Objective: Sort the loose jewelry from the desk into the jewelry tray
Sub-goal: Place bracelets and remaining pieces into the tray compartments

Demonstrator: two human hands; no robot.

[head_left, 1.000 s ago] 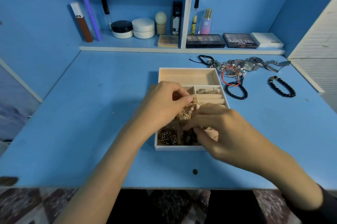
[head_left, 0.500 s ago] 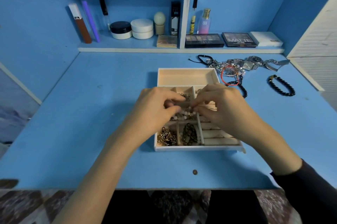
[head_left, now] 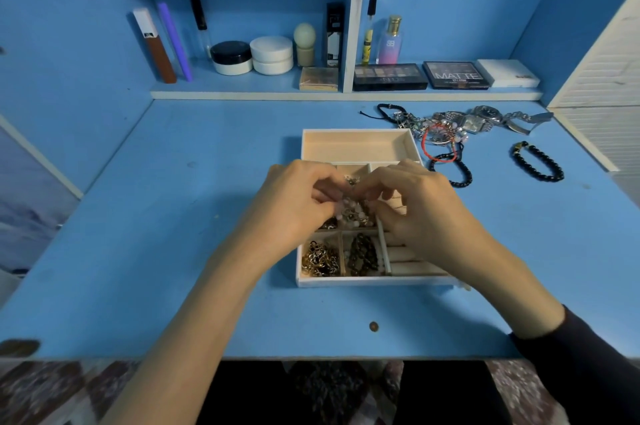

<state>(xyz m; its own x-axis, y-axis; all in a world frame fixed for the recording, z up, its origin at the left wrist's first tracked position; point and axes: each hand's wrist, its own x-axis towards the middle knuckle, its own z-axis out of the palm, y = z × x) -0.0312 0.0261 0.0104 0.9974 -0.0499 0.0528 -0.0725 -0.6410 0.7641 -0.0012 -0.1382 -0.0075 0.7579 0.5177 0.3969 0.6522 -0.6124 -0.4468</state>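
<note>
Over a blue surface, a person's left hand and right hand meet above the middle of a pale wooden jewelry tray. Each grip is curled in a pinch on a pale-beaded piece with gold-coloured links, held between the fingertips over the tray's centre compartments. Whether the piece touches the tray floor cannot be told, as the fingers hide it.

A gold chain fills the tray's near-left compartment, and a dark beaded bracelet lies in the one just beside it. Pale padded rolls line the near-right section, partly under the right wrist, and the long far compartment shows only its bare floor.

Unsorted items wait beyond the tray's far-right corner. A tangled heap of loose jewelry includes metal watches and a red cord loop, with a black bead bracelet just beside the tray. A second black bracelet sits well apart to the right.

Along the back, a low shelf carries cosmetics — two round jars, upright tubes and bottles, and flat eyeshadow palettes. The right arm wears a dark sleeve.
</note>
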